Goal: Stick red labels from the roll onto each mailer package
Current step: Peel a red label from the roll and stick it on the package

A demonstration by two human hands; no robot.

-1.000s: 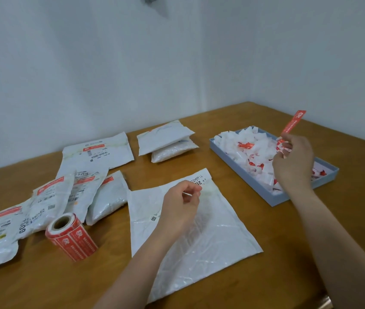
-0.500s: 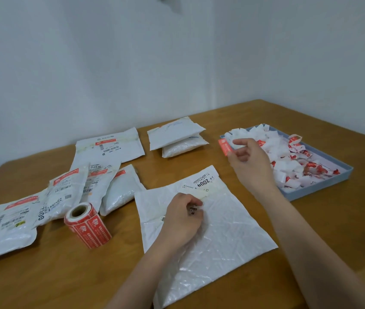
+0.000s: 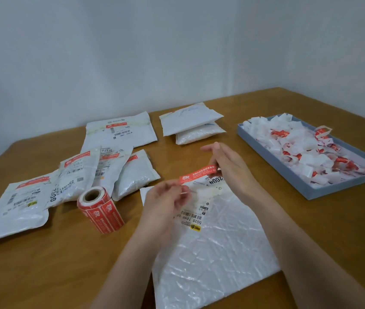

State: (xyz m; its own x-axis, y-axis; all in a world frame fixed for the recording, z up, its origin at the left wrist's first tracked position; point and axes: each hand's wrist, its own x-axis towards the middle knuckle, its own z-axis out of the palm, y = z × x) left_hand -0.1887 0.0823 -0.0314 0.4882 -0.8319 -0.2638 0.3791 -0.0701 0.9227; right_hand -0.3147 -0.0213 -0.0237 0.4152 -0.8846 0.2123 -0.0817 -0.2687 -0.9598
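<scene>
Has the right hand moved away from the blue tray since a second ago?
Yes. The right hand has left the blue tray and come leftward over the large mailer, holding the red label.

One roll (image 3: pixel 100 209), one tray (image 3: pixel 288 172).

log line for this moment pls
step: label over mailer | left hand + right hand pinch red label ends | roll idle
</scene>
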